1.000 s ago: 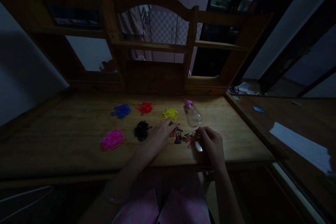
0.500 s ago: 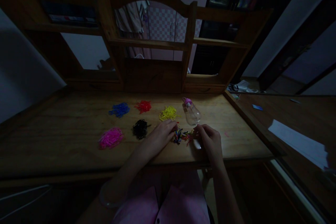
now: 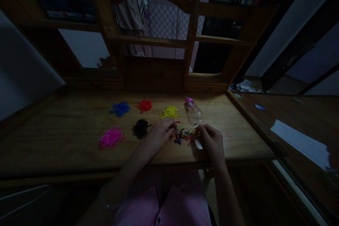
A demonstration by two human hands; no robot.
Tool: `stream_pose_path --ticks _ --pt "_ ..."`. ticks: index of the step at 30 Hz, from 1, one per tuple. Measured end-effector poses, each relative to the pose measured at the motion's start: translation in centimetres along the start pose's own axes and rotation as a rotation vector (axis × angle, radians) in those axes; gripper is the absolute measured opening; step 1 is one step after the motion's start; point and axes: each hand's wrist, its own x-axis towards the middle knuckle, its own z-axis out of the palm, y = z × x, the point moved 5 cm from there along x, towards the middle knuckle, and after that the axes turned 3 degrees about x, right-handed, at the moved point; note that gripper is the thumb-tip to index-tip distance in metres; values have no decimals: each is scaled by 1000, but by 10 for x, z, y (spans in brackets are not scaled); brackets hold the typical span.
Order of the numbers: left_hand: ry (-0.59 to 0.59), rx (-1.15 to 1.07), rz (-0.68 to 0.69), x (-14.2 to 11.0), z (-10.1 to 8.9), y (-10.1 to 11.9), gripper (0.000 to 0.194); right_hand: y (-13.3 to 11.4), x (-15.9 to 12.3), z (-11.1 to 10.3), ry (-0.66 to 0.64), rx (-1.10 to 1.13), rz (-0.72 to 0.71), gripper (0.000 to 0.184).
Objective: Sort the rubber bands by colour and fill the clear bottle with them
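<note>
A mixed pile of small coloured bands (image 3: 181,136), black, red, yellow and blue, lies on the wooden desk between my hands. At the pile's left edge, my left hand (image 3: 162,131) is closed with its fingers curled; what they hold, if anything, is too small to make out. My right hand (image 3: 212,141) pinches thumb and fingers together at the pile's right edge, and its fingertips' contents are hidden. Beside it lies a small white glossy object (image 3: 198,144). A clear bulb-shaped bottle (image 3: 195,114) with a purple cap is lying just beyond the right hand.
Sorted heaps lie to the left: yellow bands (image 3: 169,112), red bands (image 3: 144,106), blue bands (image 3: 119,108), black bands (image 3: 141,129) and pink bands (image 3: 111,137). A wooden shelf unit (image 3: 155,74) rises at the desk's back. White paper (image 3: 300,144) rests on the right-hand surface.
My left hand has shifted slightly left, off the mixed pile, which now looks more spread out. The right hand stays almost in place. The view has tilted slightly.
</note>
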Motion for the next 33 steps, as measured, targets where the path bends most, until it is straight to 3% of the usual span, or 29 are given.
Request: stream_pose_path --ticks 16,20,25,30,33 --pt "18 -24 6 2 3 -2 12 -3 -1 2 -12 23 -8 35" --pt "69 -141 -10 3 7 0 13 -17 -5 11 -144 49 -91 26" --pt "67 -297 -32 3 14 12 10 -25 -10 21 -331 66 -172 40" --pt "78 -332 -27 2 14 20 6 -27 -11 16 -295 33 -210 19" --pt "78 -365 -43 3 16 18 5 -28 -10 13 -238 24 -230 16"
